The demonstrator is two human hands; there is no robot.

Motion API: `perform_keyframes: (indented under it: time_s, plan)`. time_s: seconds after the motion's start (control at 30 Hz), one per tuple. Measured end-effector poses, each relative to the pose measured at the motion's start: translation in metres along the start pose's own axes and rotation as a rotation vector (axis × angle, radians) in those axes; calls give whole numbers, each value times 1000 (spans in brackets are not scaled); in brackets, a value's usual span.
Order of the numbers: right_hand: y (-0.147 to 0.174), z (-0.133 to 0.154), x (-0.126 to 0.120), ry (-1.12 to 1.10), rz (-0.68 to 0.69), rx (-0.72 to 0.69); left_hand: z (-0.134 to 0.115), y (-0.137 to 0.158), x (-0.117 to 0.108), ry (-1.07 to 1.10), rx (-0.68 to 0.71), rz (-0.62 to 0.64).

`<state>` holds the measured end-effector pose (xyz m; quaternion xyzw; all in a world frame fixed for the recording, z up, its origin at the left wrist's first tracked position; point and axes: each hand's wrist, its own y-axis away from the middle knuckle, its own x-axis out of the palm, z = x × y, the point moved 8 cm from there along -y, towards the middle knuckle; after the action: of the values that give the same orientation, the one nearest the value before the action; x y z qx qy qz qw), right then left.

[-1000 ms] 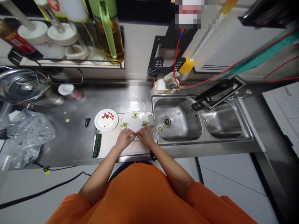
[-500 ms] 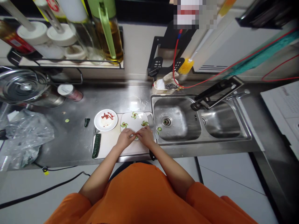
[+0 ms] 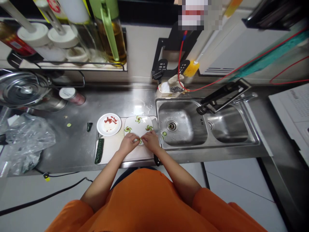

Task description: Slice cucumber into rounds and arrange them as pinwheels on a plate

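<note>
My left hand (image 3: 128, 143) and my right hand (image 3: 151, 142) meet over the front edge of a white square plate (image 3: 134, 121), fingertips pinched close together. Between them shows a bit of green cucumber (image 3: 140, 141), but what each hand grips is too small to make out. Fan-shaped cucumber garnishes (image 3: 138, 119) with red centres lie near the plate's other edges. The plate rests on a white cutting board (image 3: 113, 149). A round white plate (image 3: 99, 124) of small red pieces stands to its left. Along the board's left side lies a cucumber length (image 3: 99, 150).
Right of the board, a knife handle (image 3: 156, 161) pokes out beneath my right forearm. Beyond is a double sink (image 3: 183, 141) with a black faucet (image 3: 212, 100). A cucumber end (image 3: 89, 126), plastic bag (image 3: 30, 132) and steel pot (image 3: 51, 101) are on the left counter.
My fingertips have parted slightly, and more green shows between them at the plate's front edge. Both hands remain in about the same place.
</note>
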<state>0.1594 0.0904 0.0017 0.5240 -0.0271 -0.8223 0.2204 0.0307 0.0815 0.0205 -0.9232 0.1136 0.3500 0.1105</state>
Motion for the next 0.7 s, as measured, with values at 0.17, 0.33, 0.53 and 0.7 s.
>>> perform_keyframes:
  time_s: [0.17,0.33,0.53,0.7]
  plan:
    - [0,3,0,-12,-15,-20,1,-2,1,-11,-8,-5]
    - [1,4,0,-23,-19,-20,1,-2,2,-3,11,-24]
    - [2,3,0,-22,-25,-13,5,2,4,19,21,-26]
    - [1,5,2,-16,-21,-29,7,2,6,16,26,-19]
